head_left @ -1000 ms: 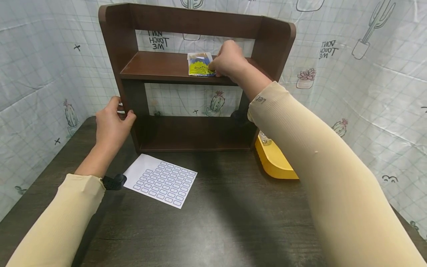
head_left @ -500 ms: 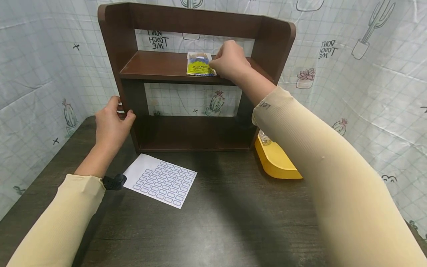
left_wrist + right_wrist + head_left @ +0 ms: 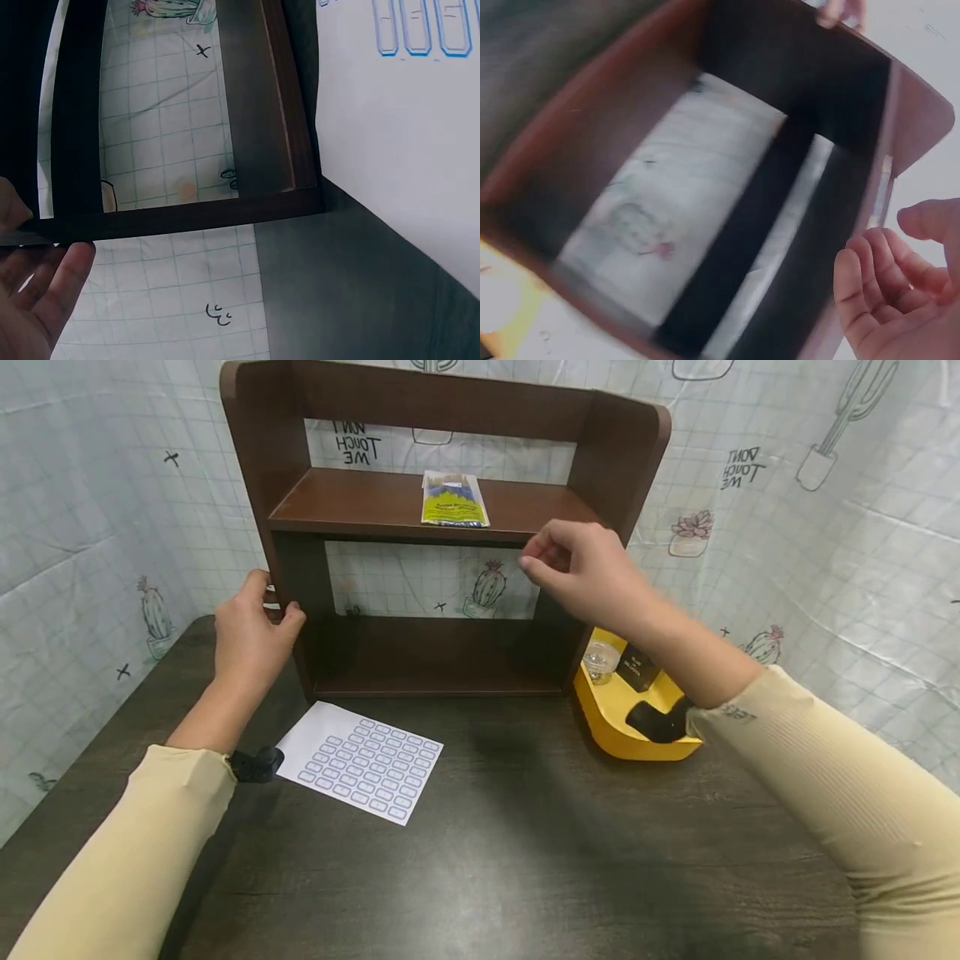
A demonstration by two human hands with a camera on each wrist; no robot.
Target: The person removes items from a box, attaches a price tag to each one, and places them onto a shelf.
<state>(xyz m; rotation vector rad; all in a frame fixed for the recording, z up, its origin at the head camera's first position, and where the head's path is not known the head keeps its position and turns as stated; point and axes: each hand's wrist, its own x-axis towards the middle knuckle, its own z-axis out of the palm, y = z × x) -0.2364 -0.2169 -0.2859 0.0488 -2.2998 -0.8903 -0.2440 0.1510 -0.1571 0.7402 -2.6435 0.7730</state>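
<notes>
Cactus-print cloth [image 3: 810, 560] behind, dark tabletop [image 3: 480, 868] below! Head view: yellow packet [image 3: 454, 503] on the upper board [image 3: 356, 497] of a shelf unit [image 3: 450, 395], right hand [image 3: 592, 568] near. Left wrist view: gripping the side panel [image 3: 169, 220] with the left hand [image 3: 37, 296]. Right wrist view: right hand loosely curled, thumb apart!

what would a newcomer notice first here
The dark brown shelf unit on the table would probably stand out first, its left side gripped by the left hand. Next might come the yellow and blue packet on the upper shelf, and the yellow tray beside the unit's right end.
</notes>
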